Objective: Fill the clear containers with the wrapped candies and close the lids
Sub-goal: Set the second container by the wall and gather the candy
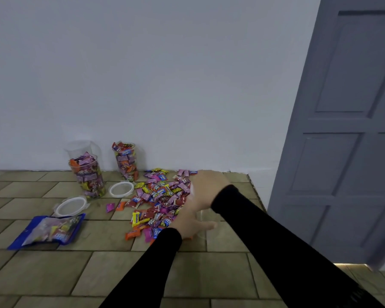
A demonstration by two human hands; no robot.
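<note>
A tiled surface (53, 274) runs up to a pale wall (165, 74), with a grey door (342, 130) standing at the right. Across the middle lies a broad heap of wrapped candies (162, 196), spreading from the far wall toward the near side.

At the left stand two filled containers (89, 176), upright with their long axes vertical and mouths up, candies piled above the rims; a third, empty one (80, 147) stands behind them. A blue candy bag (51, 230) lies flat near left. Two white lids (121, 189) rest on the tiles beside the containers, so nothing is closed yet.

Just right of the heap is a clear container (206, 221), barely readable; it seems to lie on its side with its mouth toward the candies, though I cannot be sure. The left hand (192, 226) wraps around its near wall. The right hand (207, 185) reaches over the far edge of the heap; whether it grips anything I cannot tell.

The risk is likely scattering: a sweep could push candies past the mouth, and overfilled containers may stop the lids seating.
</note>
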